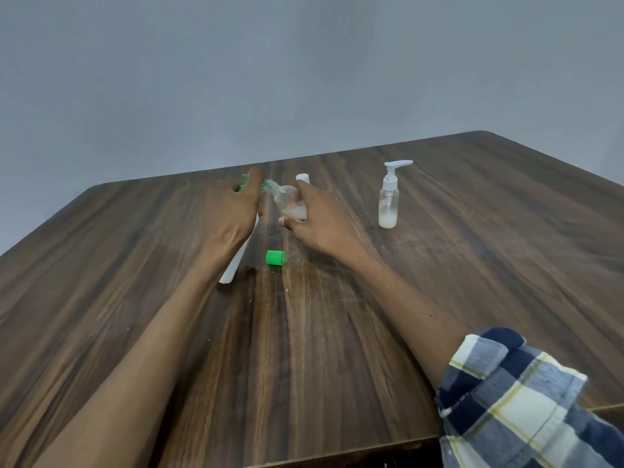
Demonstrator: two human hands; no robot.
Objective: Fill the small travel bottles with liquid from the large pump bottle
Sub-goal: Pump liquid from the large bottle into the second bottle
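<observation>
My left hand (233, 211) grips a large white pump bottle (236, 261) with a green pump head (240, 187), tilted so its nozzle meets the mouth of a small clear travel bottle (287, 201). My right hand (314, 217) holds that small bottle, tilted left, with a little white liquid at its bottom. A loose green cap (275, 258) lies on the wooden table (337, 332) below the hands. Another small clear bottle with a white pump top (389, 197) stands upright to the right, with white liquid in its lower part.
A white cap or bottle top (303, 178) shows just behind my right hand. The table's far edge runs close behind the hands, before a grey wall. A plaid sleeve (520, 400) covers my right upper arm at the lower right.
</observation>
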